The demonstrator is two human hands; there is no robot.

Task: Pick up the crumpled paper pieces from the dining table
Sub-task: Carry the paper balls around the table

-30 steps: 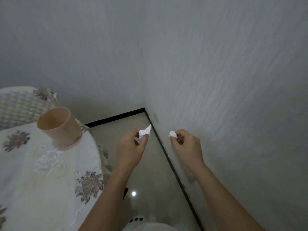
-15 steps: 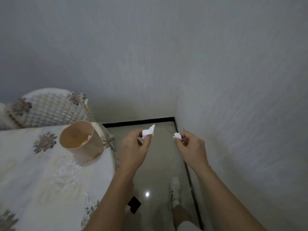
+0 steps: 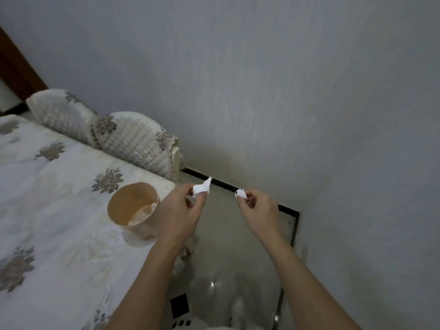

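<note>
Head view: the left hand (image 3: 181, 210) is pinching a crumpled paper (image 3: 201, 188) between thumb and fingertips, holding it up just past the table (image 3: 47, 210) edge. The right hand (image 3: 258, 210) is pinching a smaller scrap (image 3: 241, 193) the same way, over the shiny floor (image 3: 226, 246). A tan cup (image 3: 133, 206) is sitting near the table corner, just left of the left hand, with pale bits lying inside. Two padded chairs (image 3: 133, 141) are standing behind the table against the grey wall (image 3: 262, 91).

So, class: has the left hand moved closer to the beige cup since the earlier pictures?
Yes. The left hand now sits right beside the beige cup on the table; earlier a clear gap separated them.
</note>
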